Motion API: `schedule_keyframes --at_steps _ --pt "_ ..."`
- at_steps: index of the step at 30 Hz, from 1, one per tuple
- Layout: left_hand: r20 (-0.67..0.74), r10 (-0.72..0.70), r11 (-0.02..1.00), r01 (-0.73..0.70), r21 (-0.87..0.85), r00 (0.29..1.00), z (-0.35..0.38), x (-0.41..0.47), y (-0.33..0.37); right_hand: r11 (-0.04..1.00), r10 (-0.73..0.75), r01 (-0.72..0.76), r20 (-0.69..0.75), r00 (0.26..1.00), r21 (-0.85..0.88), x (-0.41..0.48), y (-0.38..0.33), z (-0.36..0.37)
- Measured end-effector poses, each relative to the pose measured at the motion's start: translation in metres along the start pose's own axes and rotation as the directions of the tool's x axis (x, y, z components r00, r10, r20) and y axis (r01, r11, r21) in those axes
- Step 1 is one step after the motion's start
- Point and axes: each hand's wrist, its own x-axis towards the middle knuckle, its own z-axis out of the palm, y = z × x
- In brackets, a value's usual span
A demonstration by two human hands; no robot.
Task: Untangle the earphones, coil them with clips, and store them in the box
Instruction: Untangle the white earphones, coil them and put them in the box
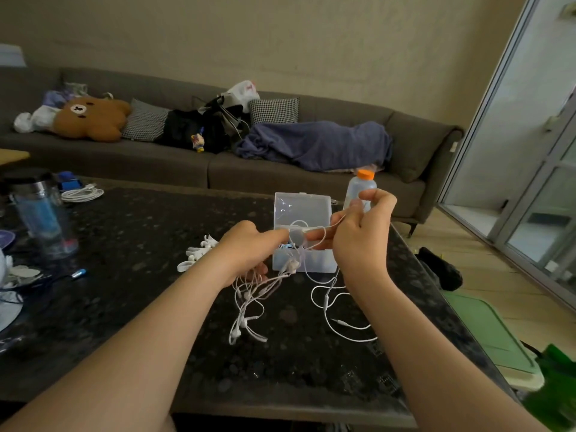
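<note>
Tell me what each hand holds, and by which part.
The left hand grips the earphones by a bunch of tangled cord; the right hand pinches one strand, stretched between both hands.

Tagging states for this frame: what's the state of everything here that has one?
earphones: tangled, held by both hands
box: open, lid up
clips: loose on the table
bottle: upright, capped
left hand: grips the cable bundle
right hand: pinches one cable
</note>
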Motion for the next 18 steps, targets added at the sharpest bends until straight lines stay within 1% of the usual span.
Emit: schedule_keyframes --at_steps 1,2,4,7,10,13,16,18 --pt "-0.031 0.021 0.999 -0.019 0.044 0.999 0.001 -0.001 0.001 1.0 0.02 -0.02 -0.002 1.0 0.015 0.0 0.0 0.001" --pt "-0.036 0.045 0.998 -0.043 0.049 0.998 0.003 -0.001 0.002 0.998 0.051 -0.051 -0.003 0.999 0.042 0.001 0.001 0.001" --pt "-0.001 0.11 0.992 -0.11 -0.066 0.994 0.005 0.0 0.004 0.985 0.133 -0.132 -0.004 0.991 0.11 0.004 0.001 0.003" --pt "0.13 0.248 0.944 -0.209 -0.255 0.96 0.004 0.001 0.006 0.963 0.215 -0.21 -0.009 0.977 0.168 0.007 0.003 0.004" --pt "0.278 0.371 0.874 -0.233 -0.427 0.886 0.001 -0.007 0.009 0.952 0.266 -0.257 -0.036 0.963 0.166 0.009 0.007 0.004" --pt "0.323 0.415 0.858 -0.248 -0.45 0.85 0.001 -0.009 0.01 0.919 0.335 -0.321 -0.027 0.942 0.229 0.012 0.009 0.001" --pt "0.292 0.43 0.862 -0.293 -0.413 0.854 0.002 -0.009 0.009 0.868 0.417 -0.406 0.023 0.908 0.286 0.012 0.009 -0.002" --pt "0.287 0.453 0.854 -0.319 -0.41 0.844 0.003 -0.01 0.009 0.855 0.442 -0.438 0.052 0.895 0.277 0.011 0.008 -0.004"
